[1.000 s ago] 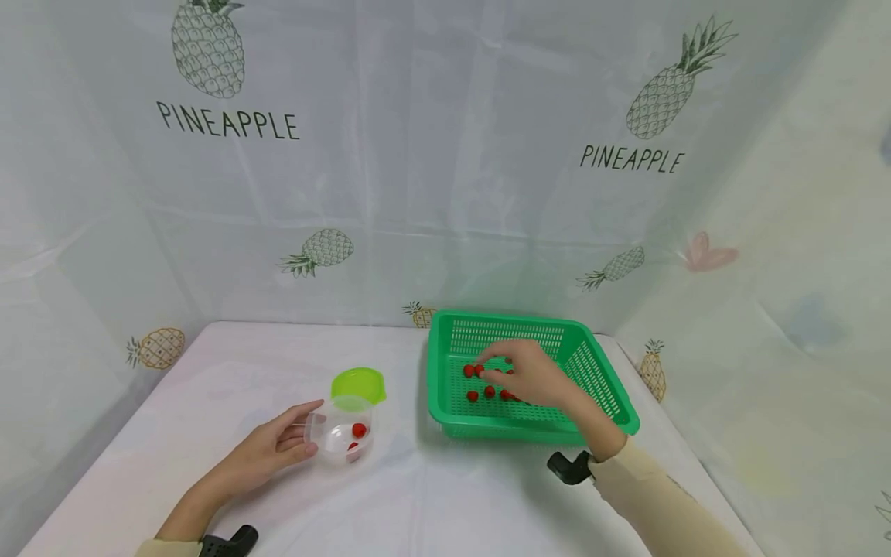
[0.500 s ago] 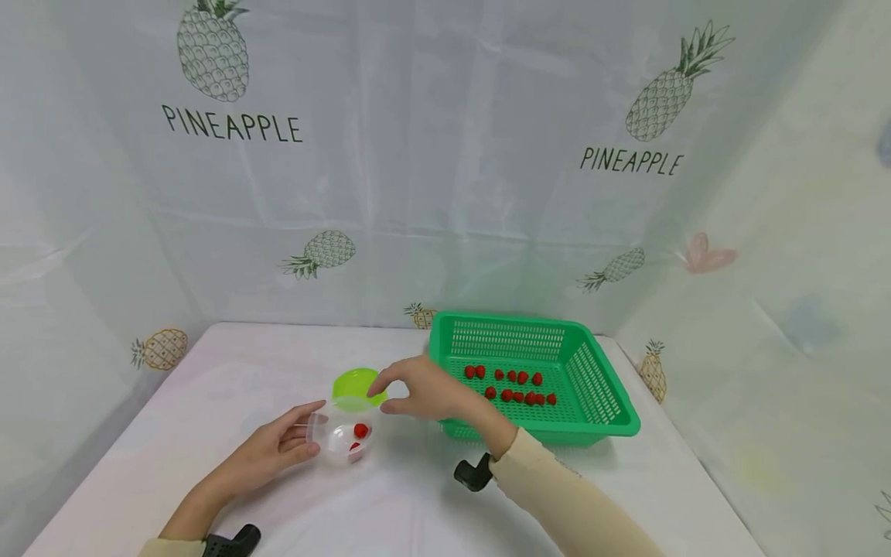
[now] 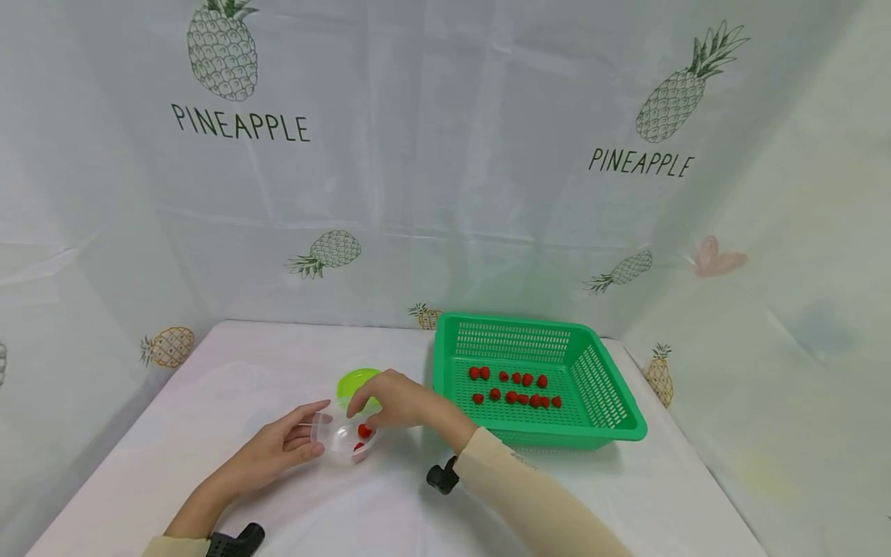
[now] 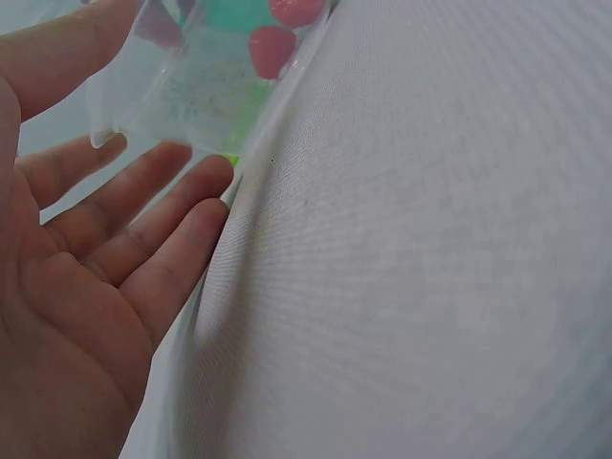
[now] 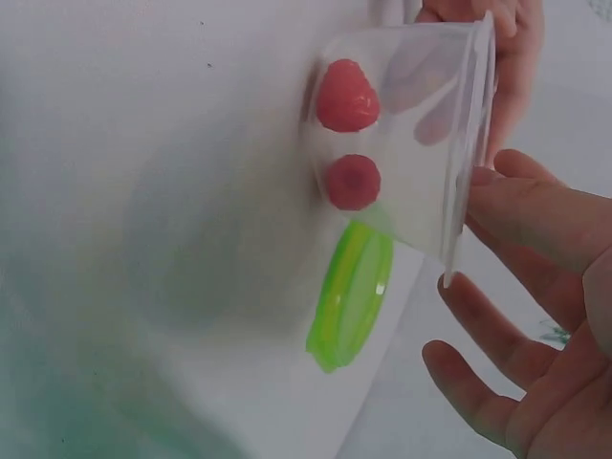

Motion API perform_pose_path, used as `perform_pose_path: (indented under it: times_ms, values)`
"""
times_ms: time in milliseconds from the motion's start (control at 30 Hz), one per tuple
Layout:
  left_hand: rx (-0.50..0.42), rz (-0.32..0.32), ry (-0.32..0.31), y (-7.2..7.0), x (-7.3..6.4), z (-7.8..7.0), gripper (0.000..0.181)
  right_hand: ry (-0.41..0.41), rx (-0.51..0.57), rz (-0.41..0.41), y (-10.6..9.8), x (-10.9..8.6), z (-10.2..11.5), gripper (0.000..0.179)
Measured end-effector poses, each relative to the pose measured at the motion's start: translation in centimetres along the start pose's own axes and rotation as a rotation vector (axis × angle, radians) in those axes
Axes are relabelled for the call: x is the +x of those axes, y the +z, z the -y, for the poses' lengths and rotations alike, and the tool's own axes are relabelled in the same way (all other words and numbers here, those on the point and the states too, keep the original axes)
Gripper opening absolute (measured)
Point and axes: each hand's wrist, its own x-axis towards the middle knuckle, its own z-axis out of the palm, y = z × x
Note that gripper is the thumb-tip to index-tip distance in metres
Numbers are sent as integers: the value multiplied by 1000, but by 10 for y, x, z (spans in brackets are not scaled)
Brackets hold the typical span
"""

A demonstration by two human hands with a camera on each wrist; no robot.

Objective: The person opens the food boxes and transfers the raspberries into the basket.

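Note:
My left hand (image 3: 267,458) grips the side of a clear plastic cup (image 3: 339,442), which tilts with its mouth towards my right hand. Two red raspberries (image 5: 347,97) lie inside the cup. My right hand (image 3: 395,401) reaches over the cup's mouth. In the right wrist view its thumb and fingers are spread loosely beside the rim, and nothing shows between them. A bright green lid (image 5: 354,295) lies on the table just behind the cup. In the left wrist view the cup (image 4: 201,91) is partly cut off by the frame's top edge.
A green slotted basket (image 3: 543,435) stands to the right on the white-covered table (image 3: 278,348). Several raspberries lie in two rough rows on its floor. A white sheet (image 3: 445,178) with pineapple prints hangs behind the table.
My right hand has moved left from over the basket to the cup's mouth. The left hand and the cup have kept their place, with the same two raspberries inside.

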Motion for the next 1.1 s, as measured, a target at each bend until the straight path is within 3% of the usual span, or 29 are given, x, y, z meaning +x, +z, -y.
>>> perform_pose_path:
  times_ms: [333, 567, 767, 1100]
  values:
    - [8, 10, 34, -2, -1, 0, 73, -36, 38, 53, 6, 9, -2, 25]
    - [-4, 26, 36, -2, 0, 2, 73, -31, 106, 146, 9, 13, -1, 20]
    - [-8, 27, 62, -2, -1, 5, 72, 31, 83, 217, 12, 20, 3, 18]
    - [11, 14, 43, -1, 1, 4, 71, 74, 11, 303, 14, 30, 4, 12]
